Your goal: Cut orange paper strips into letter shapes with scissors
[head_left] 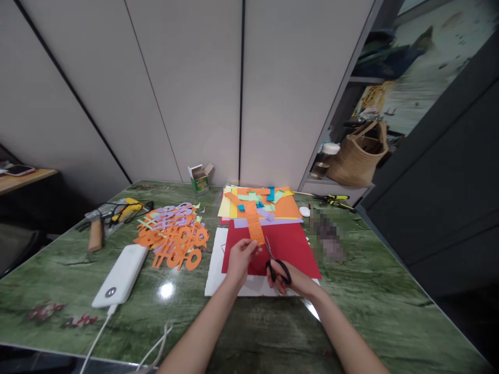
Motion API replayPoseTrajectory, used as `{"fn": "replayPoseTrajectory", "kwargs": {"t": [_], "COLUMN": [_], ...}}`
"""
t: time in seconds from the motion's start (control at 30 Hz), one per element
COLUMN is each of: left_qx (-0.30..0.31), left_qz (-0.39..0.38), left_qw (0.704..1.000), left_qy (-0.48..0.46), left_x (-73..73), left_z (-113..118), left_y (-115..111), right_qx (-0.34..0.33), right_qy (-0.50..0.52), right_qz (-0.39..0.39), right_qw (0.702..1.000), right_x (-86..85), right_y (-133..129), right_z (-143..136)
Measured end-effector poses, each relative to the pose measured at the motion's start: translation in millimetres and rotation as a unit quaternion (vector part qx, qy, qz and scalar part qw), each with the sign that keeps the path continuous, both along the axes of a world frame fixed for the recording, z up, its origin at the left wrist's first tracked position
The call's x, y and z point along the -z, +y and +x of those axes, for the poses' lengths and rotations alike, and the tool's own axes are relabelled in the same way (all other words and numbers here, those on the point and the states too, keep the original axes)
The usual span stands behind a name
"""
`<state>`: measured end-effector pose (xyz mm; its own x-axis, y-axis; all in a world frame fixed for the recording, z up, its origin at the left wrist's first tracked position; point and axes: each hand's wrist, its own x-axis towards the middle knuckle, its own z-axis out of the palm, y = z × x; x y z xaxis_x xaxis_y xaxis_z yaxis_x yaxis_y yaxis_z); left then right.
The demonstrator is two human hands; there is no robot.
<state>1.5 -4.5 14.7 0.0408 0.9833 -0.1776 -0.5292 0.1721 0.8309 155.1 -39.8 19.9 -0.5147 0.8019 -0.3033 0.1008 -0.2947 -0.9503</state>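
In the head view, my left hand (242, 257) pinches the near end of an orange paper strip (254, 222). My right hand (283, 275) has its fingers in the black handles of a pair of scissors (272, 253). The scissor blades point away from me, close beside the strip's near right edge; whether they touch the paper I cannot tell. Beneath both hands lies a red sheet of paper (286, 241) on a white board (215, 265). Farther back, colored paper scraps (268, 206) lie on an orange sheet (286, 208).
A pile of cut-out paper shapes (177, 234) lies left, near a white power bank (121, 275) with a cable. Behind stands a small open green box (200, 182). Yellow-and-black pliers (337, 200) and a white round object (304, 211) sit right. A woven bag (358, 156) occupies the shelf.
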Motion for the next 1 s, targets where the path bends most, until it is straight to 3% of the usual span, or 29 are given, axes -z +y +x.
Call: {"fn": "replayPoseTrajectory", "kwargs": {"t": [0.33,0.47,0.67,0.9,1.0], "left_qx": [-0.001,0.025,0.073,0.120,0.094], "left_qz": [0.043,0.060,0.078,0.061,0.048], "left_qw": [0.997,0.994,0.986,0.985,0.992], "left_qy": [0.057,0.083,0.125,0.107,0.071], "left_x": [3.4,4.2,4.9,5.1,6.5], "left_z": [1.7,2.1,4.4,7.4,7.0], "left_y": [-0.4,-1.2,-4.1,-8.8,-7.5], "right_qx": [0.020,0.109,0.287,0.330,0.366], "right_qy": [0.021,0.018,0.024,-0.006,-0.014], "right_qz": [0.003,0.036,0.095,0.166,0.204], "right_qw": [1.000,0.993,0.953,0.929,0.908], "right_x": [0.6,-0.1,5.7,5.3,-0.1], "right_y": [0.4,5.4,16.6,18.1,16.1], "right_z": [-3.7,-4.9,0.1,-1.5,-1.9]}}
